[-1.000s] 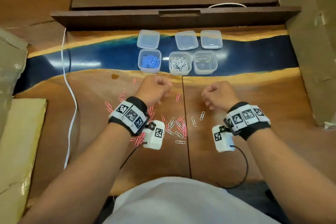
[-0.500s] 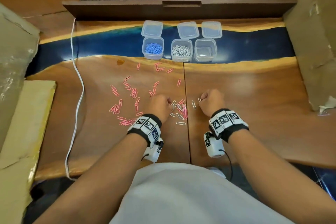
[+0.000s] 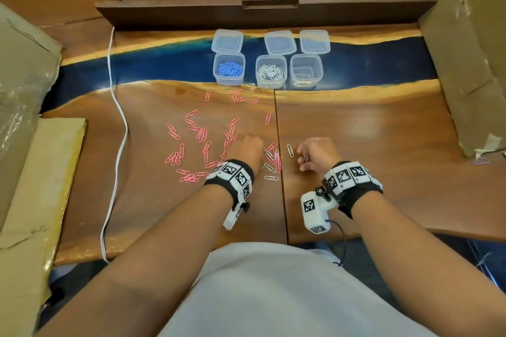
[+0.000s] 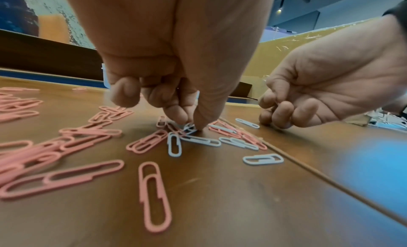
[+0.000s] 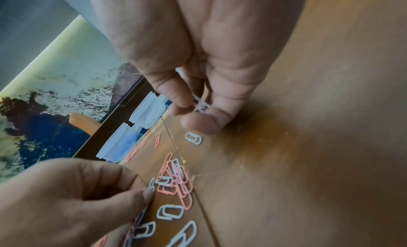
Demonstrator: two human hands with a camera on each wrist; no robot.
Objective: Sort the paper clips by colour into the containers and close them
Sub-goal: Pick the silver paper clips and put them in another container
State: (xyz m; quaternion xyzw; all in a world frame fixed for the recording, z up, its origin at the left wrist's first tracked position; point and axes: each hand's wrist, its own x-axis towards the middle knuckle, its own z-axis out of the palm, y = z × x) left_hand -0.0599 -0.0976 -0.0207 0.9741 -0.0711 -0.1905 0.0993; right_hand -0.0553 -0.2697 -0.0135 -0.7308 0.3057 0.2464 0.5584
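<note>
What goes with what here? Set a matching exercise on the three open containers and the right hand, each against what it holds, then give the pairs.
Things:
1. left container
2. middle container
3. right container
4. right hand

What it holds:
A. a single white paper clip, pinched
B. blue paper clips
C. no clips visible inside
D. a heap of white paper clips

Pairs: 1-B, 2-D, 3-C, 4-A
</note>
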